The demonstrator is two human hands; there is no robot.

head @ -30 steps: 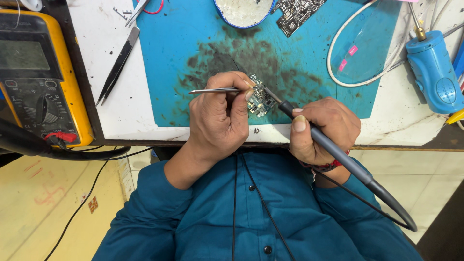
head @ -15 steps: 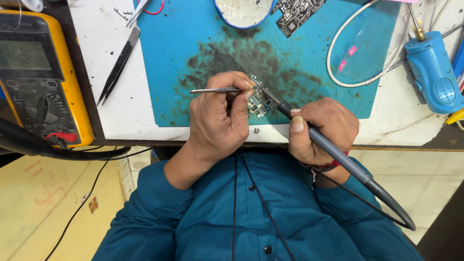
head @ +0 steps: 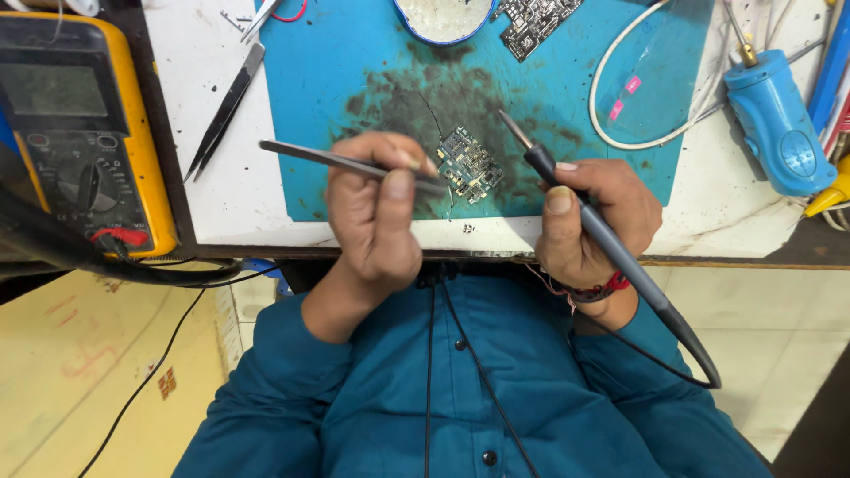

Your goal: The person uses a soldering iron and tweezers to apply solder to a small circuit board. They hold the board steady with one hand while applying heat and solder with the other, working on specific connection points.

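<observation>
My left hand (head: 376, 217) grips slim metal tweezers (head: 328, 158), whose tips reach a small green circuit board (head: 469, 164) lying on the stained blue mat (head: 354, 71). My right hand (head: 598, 217) holds a dark soldering iron (head: 542, 164) like a pen. Its tip points up and to the left, just right of the board and clear of it. The iron's cable runs down past my wrist over my teal shirt.
A yellow multimeter (head: 80, 133) sits at the left with dark leads below it. Spare black tweezers (head: 226, 111) lie on the white bench. A round dish (head: 443, 18), another circuit board (head: 536, 22), a white cable loop (head: 620, 97) and a blue tool (head: 779, 119) lie behind.
The soldering iron's tip has come off the small board and moved right. Both hands have spread slightly apart; the tweezers stay at the board.
</observation>
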